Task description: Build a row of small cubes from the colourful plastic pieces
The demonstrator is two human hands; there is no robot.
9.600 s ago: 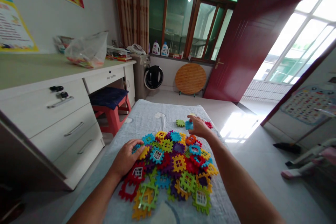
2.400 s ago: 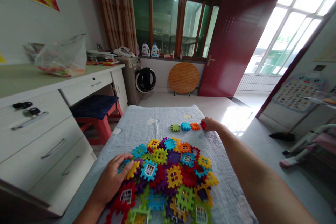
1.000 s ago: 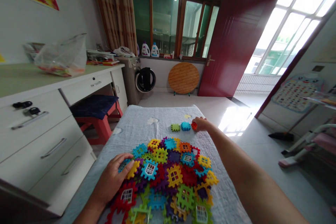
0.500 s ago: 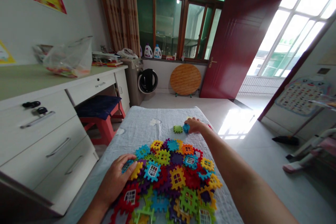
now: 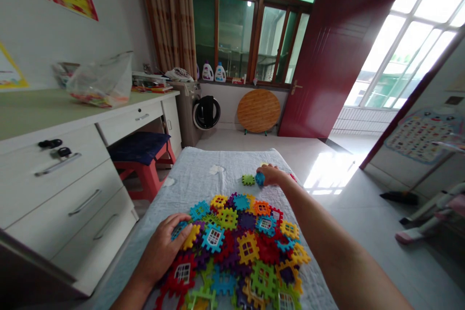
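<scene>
Plastic interlocking blocks with toothed edges lie in a large multicoloured pile (image 5: 247, 248) on the cloth-covered surface in front of me. At the pile's left edge rests my left hand (image 5: 164, 244), thumb and fingers apart. Between them shows a blue block (image 5: 178, 230), and a yellow block (image 5: 191, 237) lies by the thumb. Beyond the pile, my right hand (image 5: 271, 175) is closed on a blue block (image 5: 259, 178). Just left of it lies a green block (image 5: 248, 180). Behind the right hand, yellow and red pieces are partly hidden.
A pale blue cloth (image 5: 203, 167) covers the work surface. On the left are a white desk (image 5: 90, 203) with drawers and a red stool (image 5: 145, 174) with a dark cushion. A washing machine (image 5: 187, 106), a round wooden board (image 5: 258, 110) and a red door (image 5: 319, 68) stand farther back.
The view has shifted slightly, so everything sits a little farther right. Both hands keep their places relative to the blocks.
</scene>
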